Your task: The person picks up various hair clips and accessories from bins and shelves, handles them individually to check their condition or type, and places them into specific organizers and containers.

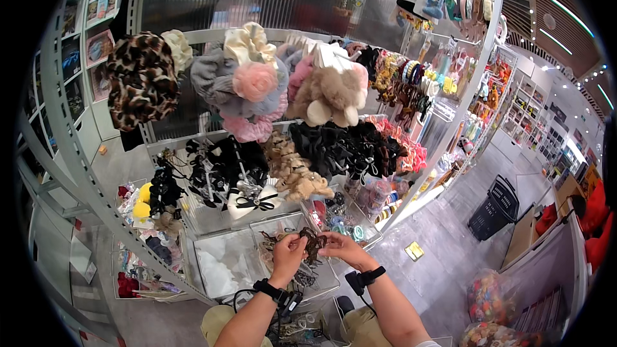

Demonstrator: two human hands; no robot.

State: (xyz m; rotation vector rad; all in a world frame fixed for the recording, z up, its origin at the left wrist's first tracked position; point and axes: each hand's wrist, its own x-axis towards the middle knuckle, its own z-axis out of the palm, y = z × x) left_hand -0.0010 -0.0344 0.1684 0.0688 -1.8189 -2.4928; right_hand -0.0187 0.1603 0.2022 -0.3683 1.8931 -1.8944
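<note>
Between my two hands is a dark brown hair accessory (311, 242), perhaps a hair tie or clip; its exact kind is too small to tell. My left hand (288, 253) pinches its left side, and the fingertips of my right hand (345, 248) grip its right side. Both hands are above a clear bin (329, 283) holding several thin brown and dark hair accessories. Left of that, another clear compartment (231, 246) contains white wadding or plastic. Behind my hands, a compartment with small coloured hair ties (337, 217) adjoins the bin.
Scrunchies (255, 82) and black hair bows (347, 149) hang on rack hooks ahead. A slanted metal post (77, 154) rises at my left. On the floor to the right are a dark shopping basket (494, 209) and a yellow packet (414, 251). Bagged goods (491, 296) sit lower right.
</note>
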